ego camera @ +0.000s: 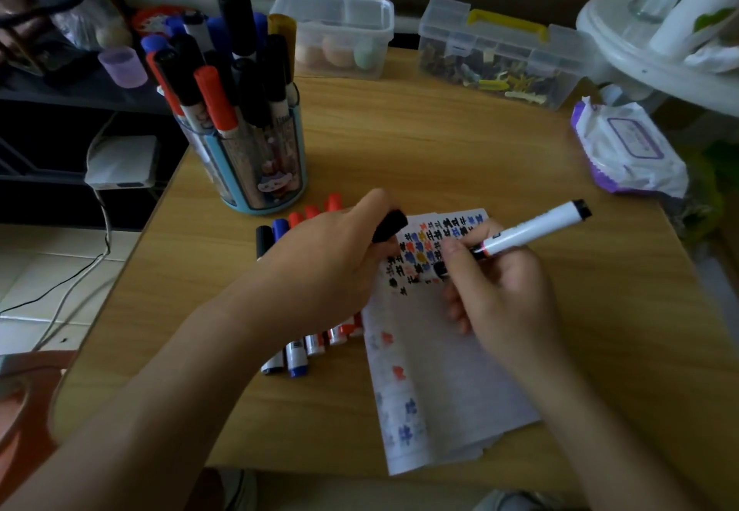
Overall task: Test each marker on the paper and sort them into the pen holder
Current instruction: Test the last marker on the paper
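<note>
A white sheet of paper [440, 382] lies on the wooden table [440, 150], its top covered in black, blue, red and orange scribbles. My right hand [508, 298] grips a white black-ended marker [536, 228] with its tip down on the paper. My left hand [324, 258] holds the marker's black cap [390, 226] at the paper's upper left corner. Under my left hand lies a row of several markers [296, 358] with red, blue and black caps. A blue round pen holder [256, 158], full of markers, stands at the table's back left.
At the back edge sit a clear lidded box [340, 30] with egg shapes and a clear case [500, 54] with a yellow handle. A pack of wet wipes [628, 150] lies at the right. A white stand [656, 42] overhangs the back right corner.
</note>
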